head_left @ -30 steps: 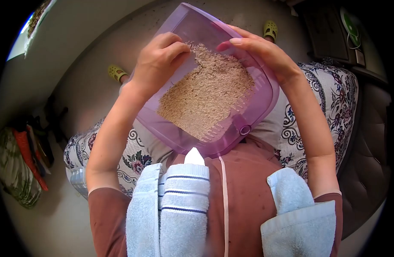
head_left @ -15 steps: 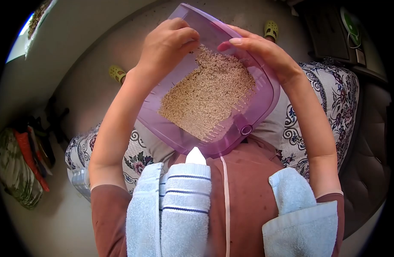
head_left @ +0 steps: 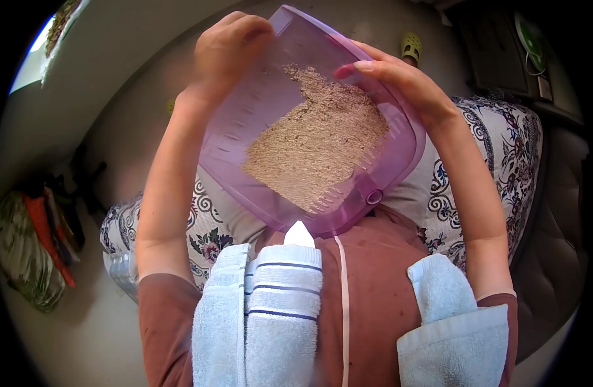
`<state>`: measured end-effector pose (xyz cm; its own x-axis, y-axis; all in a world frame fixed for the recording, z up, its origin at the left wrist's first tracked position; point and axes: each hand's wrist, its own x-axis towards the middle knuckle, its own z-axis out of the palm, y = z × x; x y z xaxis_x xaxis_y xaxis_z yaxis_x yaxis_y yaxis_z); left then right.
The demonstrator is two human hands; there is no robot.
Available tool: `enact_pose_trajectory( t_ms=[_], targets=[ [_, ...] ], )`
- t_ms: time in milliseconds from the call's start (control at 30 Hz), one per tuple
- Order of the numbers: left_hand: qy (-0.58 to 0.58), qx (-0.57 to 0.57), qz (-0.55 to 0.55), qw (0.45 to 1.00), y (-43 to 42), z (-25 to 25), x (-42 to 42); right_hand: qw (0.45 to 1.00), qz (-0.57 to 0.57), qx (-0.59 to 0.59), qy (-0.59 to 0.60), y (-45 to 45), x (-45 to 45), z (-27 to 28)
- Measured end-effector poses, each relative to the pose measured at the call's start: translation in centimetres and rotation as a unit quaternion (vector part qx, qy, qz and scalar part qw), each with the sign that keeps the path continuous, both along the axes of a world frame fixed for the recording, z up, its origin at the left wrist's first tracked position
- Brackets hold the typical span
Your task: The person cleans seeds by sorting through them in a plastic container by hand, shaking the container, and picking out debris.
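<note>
Grain (head_left: pixel 322 142), darker specks in it, half-cleaned at a guess, lies in the purple tray (head_left: pixel 235 138) on my lap (head_left: pixel 235 209); right hand (head_left: pixel 399 76) grips the tray, left hand (head_left: pixel 228 55) bunched, contents I can't tell

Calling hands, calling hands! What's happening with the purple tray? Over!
Right hand holding purple tray. Left hand curled beside its rim, contents hidden. Tan grains inside; nothing blocking them.

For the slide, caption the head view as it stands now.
Right hand steadies a purple tray of grain-like bits.
</note>
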<state>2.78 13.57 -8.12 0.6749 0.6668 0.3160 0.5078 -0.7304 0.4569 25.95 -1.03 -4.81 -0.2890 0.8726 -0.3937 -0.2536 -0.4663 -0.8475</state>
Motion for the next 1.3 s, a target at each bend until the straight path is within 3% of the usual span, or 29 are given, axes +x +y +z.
enact_pose_trajectory(
  t_ms=[33,67,167,200,333,733,933,1033,1233,1300],
  targets=[
    [0.004,0.019,0.013,1.000,0.3,-0.1,-0.7,1.000,0.000,0.001,0.004,0.0,0.0,-0.1],
    [0.013,-0.038,0.038,0.998,0.5,0.0,-1.7,1.000,-0.003,0.000,0.004,-0.1,0.0,-0.2],
    [0.095,0.073,0.138,0.983,1.0,-1.2,-4.2,1.000,-0.010,-0.003,0.003,-0.2,0.0,-0.1],
    [0.078,0.069,0.120,0.987,0.5,-0.7,-4.5,1.000,-0.008,-0.005,0.005,-0.2,0.0,0.1],
    [-0.018,-0.122,0.074,0.990,-3.1,0.3,-3.5,1.000,-0.017,-0.016,0.011,-0.2,-0.3,-0.1],
    [-0.013,-0.131,0.099,0.986,-5.3,0.2,-2.4,1.000,-0.014,-0.012,0.014,-0.3,-0.4,0.2],
    [-0.077,-0.340,0.116,0.930,-5.0,0.1,-2.9,1.000,-0.027,-0.009,0.001,-0.7,-0.2,0.1],
    [-0.132,-0.385,0.073,0.911,-4.5,-0.7,-3.9,1.000,-0.025,0.000,-0.002,-0.8,-0.1,0.0],
    [-0.040,-0.280,0.132,0.950,-5.1,0.0,-2.4,1.000,-0.022,-0.004,-0.008,-0.6,-0.3,0.0],
    [-0.052,-0.301,0.131,0.943,-5.0,0.0,-2.3,1.000,-0.023,-0.005,-0.016,-0.7,-0.1,0.0]
  ],
)
